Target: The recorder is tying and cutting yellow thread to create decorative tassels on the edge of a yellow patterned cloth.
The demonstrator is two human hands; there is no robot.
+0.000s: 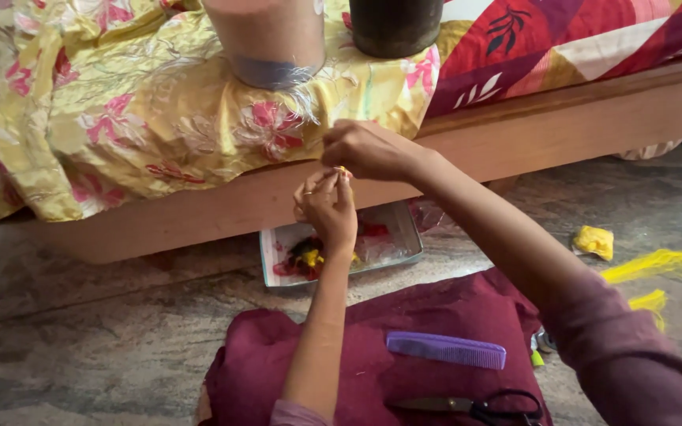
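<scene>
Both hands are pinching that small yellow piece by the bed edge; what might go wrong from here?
The yellow piece is tiny and held only between the fingers of the left hand and right hand, so it may slip into the tray below or onto the floor. The scissors lie on the maroon cloth beside the purple comb; a lowered forearm might brush them.

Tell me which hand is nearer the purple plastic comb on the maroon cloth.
Left. The left hand is above the purple plastic comb; the right hand is higher, farther away.
</scene>
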